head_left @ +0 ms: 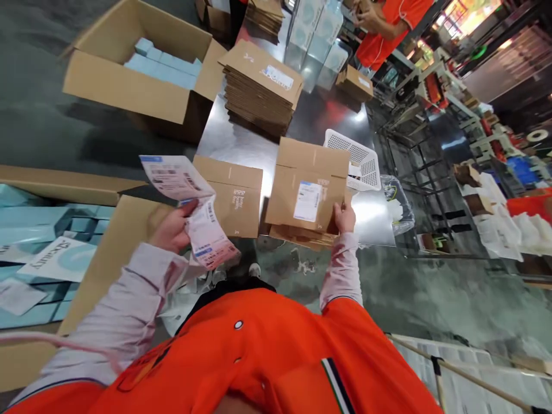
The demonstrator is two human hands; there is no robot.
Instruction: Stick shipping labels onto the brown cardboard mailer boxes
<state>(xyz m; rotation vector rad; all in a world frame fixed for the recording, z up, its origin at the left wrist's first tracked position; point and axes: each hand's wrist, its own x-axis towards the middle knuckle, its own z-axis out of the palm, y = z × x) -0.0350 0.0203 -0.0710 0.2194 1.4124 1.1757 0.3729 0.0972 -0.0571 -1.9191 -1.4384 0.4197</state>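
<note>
My left hand (pixel 173 229) is closed on a strip of printed shipping labels (pixel 206 225), which bends up and down from the fingers. My right hand (pixel 345 217) grips the right edge of a flat cardboard box (pixel 288 195). A white shipping label (pixel 307 201) is stuck on that box's face. More flat cardboard lies under it at the table's near edge. Between my hands, another flat box (pixel 240 202) with printed lettering rests on the metal table (pixel 222 133), just beyond the label strip.
A tall stack of flattened boxes (pixel 259 106) stands farther back. A white perforated basket (pixel 366 164) sits at the right. Open cartons (pixel 125 95) with light blue boxes (pixel 166 66) are on the left. A co-worker in orange (pixel 388 34) is at the far end.
</note>
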